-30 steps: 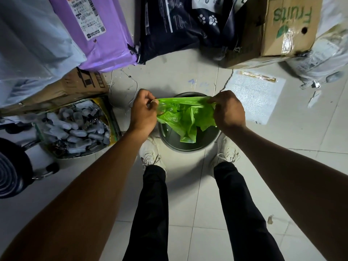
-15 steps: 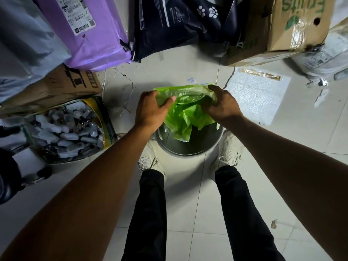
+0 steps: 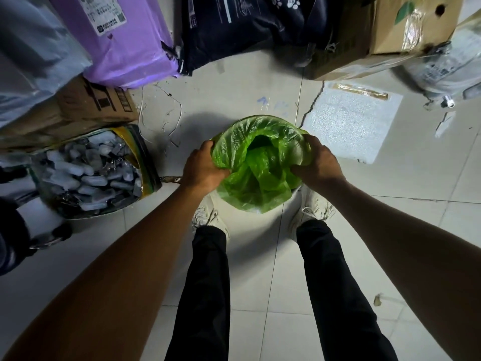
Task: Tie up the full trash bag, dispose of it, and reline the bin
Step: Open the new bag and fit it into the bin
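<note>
The green trash bag (image 3: 256,162) sits at the centre of the frame, stretched over the far rim of a round bin whose near edge (image 3: 291,195) barely shows beneath the loose plastic; its mouth sags open with a dark hollow in the middle. The left hand (image 3: 201,169) is clenched on the bag's left edge, thumb pressing into the plastic. The right hand (image 3: 318,162) has its grip on the right edge, fingers curled over the rim and thumb tucked inside. Just below the bin stand 2 white sneakers (image 3: 208,217) under black trouser legs (image 3: 205,295), on a pale tiled floor (image 3: 273,269). To the right of the bag lies a white foam sheet (image 3: 351,126). At the left sits an open bag of small white items (image 3: 88,170), with a cardboard box (image 3: 86,105) above it. Across the top are a purple parcel (image 3: 125,43), a dark sack with paw prints (image 3: 247,24) and a taped fruit carton (image 3: 411,22).
</note>
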